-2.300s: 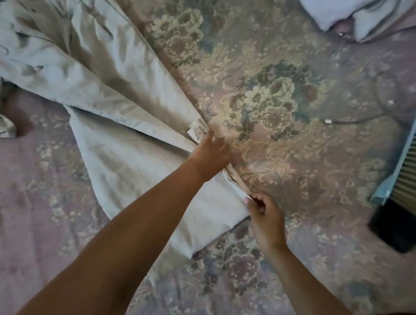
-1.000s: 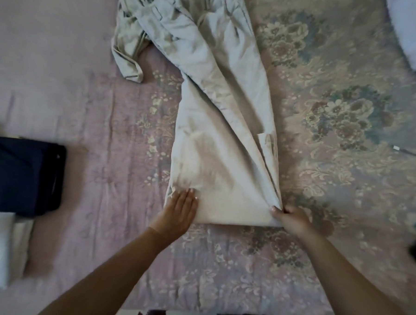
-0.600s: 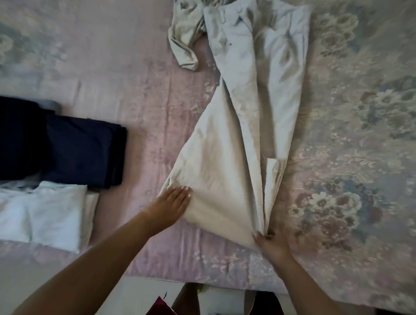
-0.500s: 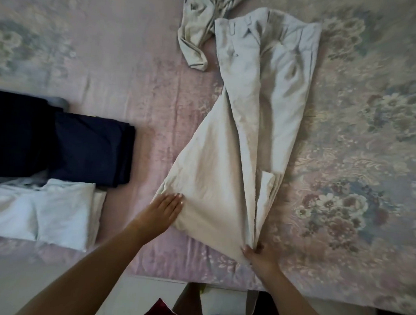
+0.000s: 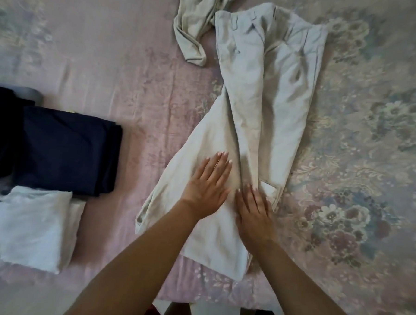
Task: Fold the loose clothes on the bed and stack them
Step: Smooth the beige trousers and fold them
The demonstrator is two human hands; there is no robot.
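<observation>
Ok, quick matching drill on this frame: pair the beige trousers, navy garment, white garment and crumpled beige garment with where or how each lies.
Things:
1. beige trousers
2. navy garment
3. white garment
4. crumpled beige garment

States:
A. folded, at the left edge nearest the person
B. bunched at the top
C. under both flat hands
D. folded, just beyond the white one

Pairs: 1-C, 2-D, 3-A, 4-B

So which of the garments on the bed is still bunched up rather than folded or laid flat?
The beige garment at the top, beside the trousers' waistband. The beige trousers lie spread out; the navy and white pieces are folded.
</observation>
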